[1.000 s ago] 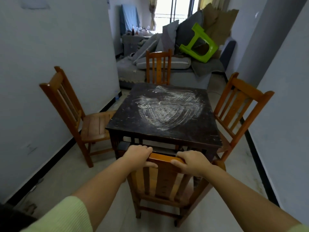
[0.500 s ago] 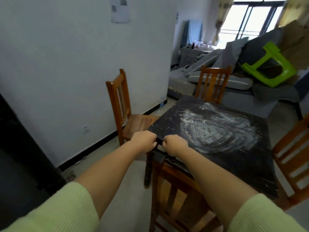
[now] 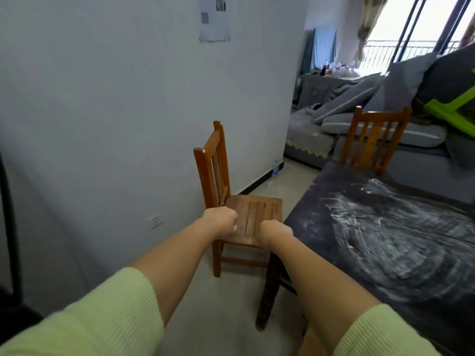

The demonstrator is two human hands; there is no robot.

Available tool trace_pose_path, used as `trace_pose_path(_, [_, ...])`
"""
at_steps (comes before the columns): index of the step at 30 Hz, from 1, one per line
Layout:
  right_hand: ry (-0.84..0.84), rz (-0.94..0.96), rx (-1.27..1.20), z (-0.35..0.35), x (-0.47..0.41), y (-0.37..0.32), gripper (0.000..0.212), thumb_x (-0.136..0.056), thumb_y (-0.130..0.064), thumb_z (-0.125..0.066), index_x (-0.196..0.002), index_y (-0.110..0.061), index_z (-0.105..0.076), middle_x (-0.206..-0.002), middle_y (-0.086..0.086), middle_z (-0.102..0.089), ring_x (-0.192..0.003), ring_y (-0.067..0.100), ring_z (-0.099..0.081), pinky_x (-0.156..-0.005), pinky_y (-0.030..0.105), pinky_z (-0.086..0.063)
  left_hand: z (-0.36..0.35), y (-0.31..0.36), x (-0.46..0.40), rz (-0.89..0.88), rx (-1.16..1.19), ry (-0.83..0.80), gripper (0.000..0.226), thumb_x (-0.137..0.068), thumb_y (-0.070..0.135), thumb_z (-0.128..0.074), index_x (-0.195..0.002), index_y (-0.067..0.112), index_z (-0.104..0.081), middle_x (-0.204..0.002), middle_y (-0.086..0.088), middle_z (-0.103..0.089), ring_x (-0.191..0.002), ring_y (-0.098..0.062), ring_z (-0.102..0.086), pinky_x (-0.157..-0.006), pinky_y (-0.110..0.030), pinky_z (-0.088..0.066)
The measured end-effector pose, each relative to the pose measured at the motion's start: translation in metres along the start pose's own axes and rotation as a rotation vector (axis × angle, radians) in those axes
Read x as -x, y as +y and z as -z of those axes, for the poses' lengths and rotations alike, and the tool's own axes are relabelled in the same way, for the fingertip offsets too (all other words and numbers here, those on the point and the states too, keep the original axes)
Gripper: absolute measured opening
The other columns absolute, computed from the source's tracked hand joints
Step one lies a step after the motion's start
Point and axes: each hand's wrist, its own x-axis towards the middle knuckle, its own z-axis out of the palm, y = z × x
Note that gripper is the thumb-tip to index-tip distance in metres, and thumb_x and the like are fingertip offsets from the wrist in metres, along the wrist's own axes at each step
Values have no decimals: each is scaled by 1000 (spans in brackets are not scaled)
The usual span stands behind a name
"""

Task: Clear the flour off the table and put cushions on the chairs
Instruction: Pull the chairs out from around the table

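Judging by the table [image 3: 385, 240], flour [image 3: 401, 235] remains smeared; the chair [image 3: 246, 214] beside it lacks a cushion; left hand [image 3: 221, 222] and right hand [image 3: 275, 231] curled, holding nothing

Your sleeves [image 3: 102, 314] show pale green with a fine ribbed knit, and the table [image 3: 321, 201] beside you is near-black, streaked with white flour [image 3: 401, 240] in sweeping arcs. The slatted chair [image 3: 254, 217] ahead glows orange-brown against a pale grey wall [image 3: 102, 98]; beyond you've got grey cushions [image 3: 354, 98], a blue cloth [image 3: 323, 47] and a lime-green stool [image 3: 455, 109].
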Motion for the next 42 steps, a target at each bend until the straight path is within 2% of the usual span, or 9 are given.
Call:
trace_pose_path(10, [48,23,20,45,-147,-51,22,-92,-13,-45,-109,-13,-59,-111,6,-60,-100,25,-58,-85,34,-48,34,-89,-122,-30,-178,-24,19,-96,25,-44,-96,14,-59,-84,-2,-54,-75,-22,-53,-57,-32,-40])
trace_pose_path(18, [72,127,103,124,-303,-94,16,-91,-15,-44,-76,-14,-49,-81,3,-53,-79,23,-54,-70,34,-45,104,-187,-252,81,-110,121,14,-95,16,-41,-89,13,-54,-82,-4,-55,-75,-23,-56,-64,-34,-49])
trace_pose_path(22, [115,152,104,147,-367,-116,20,-91,-16,-45,-71,-15,-49,-74,3,-53,-68,21,-53,-63,32,-42,112,-228,-304,108,-7,132,9,-91,11,-49,-96,15,-55,-97,-6,-63,-84,-22,-60,-79,-39,-54])
trace_pose_path(28, [56,154,-116,147,-432,-148,38,-94,-45,-41,-74,-14,-53,-73,3,-56,-63,18,-54,-54,29,-40,96,-284,-375,44,14,157,48,-90,-3,-41,-134,15,-43,-131,-12,-52,-116,-28,-52,-93,-37,-46])
trace_pose_path(30, [-77,112,-275,151,-455,-158,56,-90,-59,-40,-106,-7,-57,-93,9,-61,-84,26,-61,-68,36,-49,97,-299,-408,-43,-40,152,61,-89,-5,-44,-143,20,-32,-138,-12,-44,-123,-28,-46,-97,-38,-44])
trace_pose_path(33, [-229,-5,-404,151,-482,-175,77,-84,-63,-48,-137,-9,-36,-131,17,-50,-114,37,-53,-89,47,-47,100,-311,-454,-266,-184,166,66,-88,-2,-49,-146,23,-28,-148,-12,-32,-133,-29,-35,-104,-40,-39])
trace_pose_path(36, [-243,-124,-479,142,-496,-193,75,-80,-52,-61,-135,-8,-36,-130,15,-51,-109,33,-55,-92,45,-49,98,-310,-490,-448,-422,112,57,-91,13,-53,-144,21,-34,-157,-13,-14,-144,-29,-11,-114,-45,-25])
trace_pose_path(38, [-244,-195,-631,137,-499,-202,55,-81,-33,-64,-125,-6,-45,-120,17,-57,-99,31,-60,-90,45,-51,95,-309,-505,-570,-538,69,51,-91,26,-55,-140,22,-41,-157,-11,-14,-146,-27,-6,-116,-47,-16])
trace_pose_path(42, [-166,-228,-793,137,-482,-204,42,-84,-14,-58,-122,-7,-45,-111,17,-57,-99,32,-59,-87,42,-51,94,-309,-517,-786,-613,106,45,-85,40,-62,-125,24,-51,-136,-2,-49,-132,-22,-37,-113,-41,-24])
